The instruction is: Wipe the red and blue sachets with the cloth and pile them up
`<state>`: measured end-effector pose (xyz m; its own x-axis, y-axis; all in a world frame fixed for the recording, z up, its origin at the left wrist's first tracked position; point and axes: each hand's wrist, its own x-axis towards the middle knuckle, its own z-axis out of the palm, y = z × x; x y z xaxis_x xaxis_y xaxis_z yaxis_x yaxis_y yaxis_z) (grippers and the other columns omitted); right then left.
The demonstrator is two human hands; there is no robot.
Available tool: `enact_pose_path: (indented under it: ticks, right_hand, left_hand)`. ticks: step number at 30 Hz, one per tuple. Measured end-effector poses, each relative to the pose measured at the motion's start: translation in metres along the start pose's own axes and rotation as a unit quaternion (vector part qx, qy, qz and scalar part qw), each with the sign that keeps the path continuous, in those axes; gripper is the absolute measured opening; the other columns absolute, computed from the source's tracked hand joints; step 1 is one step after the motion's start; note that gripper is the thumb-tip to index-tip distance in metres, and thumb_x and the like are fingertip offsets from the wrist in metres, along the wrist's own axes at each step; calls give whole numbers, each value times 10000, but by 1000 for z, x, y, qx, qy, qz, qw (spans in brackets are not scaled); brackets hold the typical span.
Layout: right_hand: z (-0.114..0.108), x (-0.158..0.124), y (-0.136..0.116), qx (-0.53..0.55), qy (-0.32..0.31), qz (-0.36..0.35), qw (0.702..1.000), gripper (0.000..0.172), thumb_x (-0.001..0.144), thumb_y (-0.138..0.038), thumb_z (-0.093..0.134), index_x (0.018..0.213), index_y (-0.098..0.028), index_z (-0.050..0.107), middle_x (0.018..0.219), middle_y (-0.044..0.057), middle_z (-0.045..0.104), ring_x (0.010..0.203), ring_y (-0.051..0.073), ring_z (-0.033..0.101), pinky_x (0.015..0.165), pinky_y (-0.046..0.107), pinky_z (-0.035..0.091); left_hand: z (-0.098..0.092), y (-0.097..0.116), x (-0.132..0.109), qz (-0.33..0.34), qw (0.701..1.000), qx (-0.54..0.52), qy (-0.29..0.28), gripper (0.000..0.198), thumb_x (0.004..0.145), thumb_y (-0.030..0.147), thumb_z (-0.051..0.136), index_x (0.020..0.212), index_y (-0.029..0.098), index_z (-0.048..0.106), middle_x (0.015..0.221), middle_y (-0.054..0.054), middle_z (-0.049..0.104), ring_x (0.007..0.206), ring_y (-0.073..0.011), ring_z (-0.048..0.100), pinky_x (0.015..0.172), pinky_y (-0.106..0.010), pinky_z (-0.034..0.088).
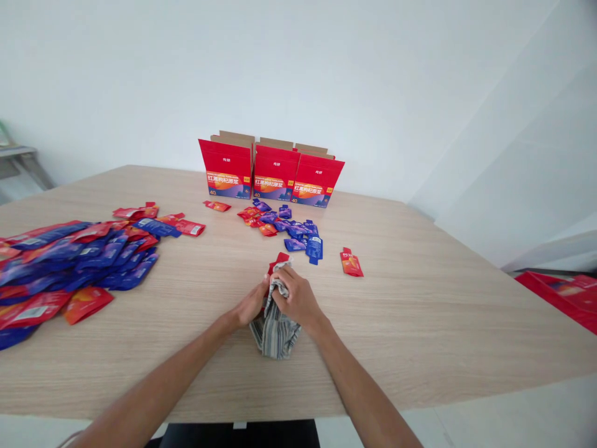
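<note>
My left hand [252,303] is closed on a red pouch [278,261], whose spout end points away from me. My right hand [298,296] grips a grey striped cloth [278,336] and presses it against that pouch. The cloth's loose end hangs down toward the table's near side. Both hands meet low over the middle of the table, and most of the pouch is hidden behind fingers and cloth. A single red pouch [351,263] lies to the right. Beyond my hands is a small cluster of blue and red pouches [296,229].
Three red boxes [276,170] with raised flaps stand in a row near the wall. A large pile of red and blue pouches [93,255] covers the table's left side. Past the table's right edge sits a red container [562,295]. The wooden tabletop [420,323] lies beneath everything.
</note>
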<state>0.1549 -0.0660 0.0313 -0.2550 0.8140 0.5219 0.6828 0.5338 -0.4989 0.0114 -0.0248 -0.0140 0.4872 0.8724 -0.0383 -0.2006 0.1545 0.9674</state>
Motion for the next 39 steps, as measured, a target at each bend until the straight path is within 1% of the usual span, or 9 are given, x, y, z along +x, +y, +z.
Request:
enact_pose_path:
  ticks: [2,4,8,13,17,24,31,33,39]
  right_hand:
    - [-3,1,0,12,54,18,998,141,825,-110,490,896,-204,568,931,42,600,845,183,573,765,281,460]
    - [-5,2,-1,27,76,19,997,128,821,-116,487,874,-210,555,894,34,593,819,183,564,749,280,449]
    - [-2,-1,-7,45,-3,-20,999,155,805,-95,497,876,-222,552,907,25,603,800,174,571,728,267,440]
    - [8,-5,-13,31,-87,-66,994,206,763,-80,550,904,-230,563,915,14,624,789,169,577,696,255,425]
    - [7,-4,-12,22,-36,-42,998,184,775,-85,526,894,-222,558,904,20,614,774,169,567,686,259,411]
    - [-7,0,-8,33,78,10,996,142,801,-100,478,854,-217,537,850,16,577,795,174,553,730,271,407]
    - [4,-3,-15,27,-43,-49,997,164,779,-95,523,874,-226,550,876,12,589,747,162,547,672,255,402]
    - [5,-4,-15,18,-49,-57,997,173,775,-94,534,882,-228,553,877,11,594,753,165,551,668,254,400]
    - [-9,1,-7,27,88,17,996,129,821,-102,486,848,-222,524,854,17,578,800,175,553,730,271,408]
  left_hand:
    - [0,4,-3,14,995,83,-59,586,863,683,495,1062,171,700,1168,-98,719,1328,-310,490,1194,-446,269]
    - [1,7,-6,20,990,115,-77,669,881,716,422,1123,150,683,1220,-112,701,1361,-319,455,1204,-455,239]
    - [5,9,-7,1,999,32,-28,714,864,768,375,1047,159,701,1088,-101,738,1275,-319,535,1129,-442,359]
    - [0,22,-3,21,999,9,43,612,830,719,513,889,147,722,886,-84,750,1103,-305,622,1055,-412,424]
    - [-3,19,-1,36,998,-8,51,582,817,693,563,936,151,739,981,-88,758,1174,-309,595,1094,-391,387]
    - [4,-1,-7,-24,1000,-2,-13,633,851,734,463,1058,195,724,980,-90,758,1186,-319,603,1058,-438,421]
    - [-3,14,-3,10,1000,2,6,603,840,734,480,874,179,715,903,-72,747,1050,-296,633,1009,-406,452]
    - [-4,16,-3,21,999,22,10,585,841,718,496,877,176,713,907,-71,745,1048,-294,627,1030,-406,432]
    - [4,15,-14,8,987,117,-108,651,875,718,435,1048,161,724,1096,-91,736,1223,-314,552,1136,-425,329]
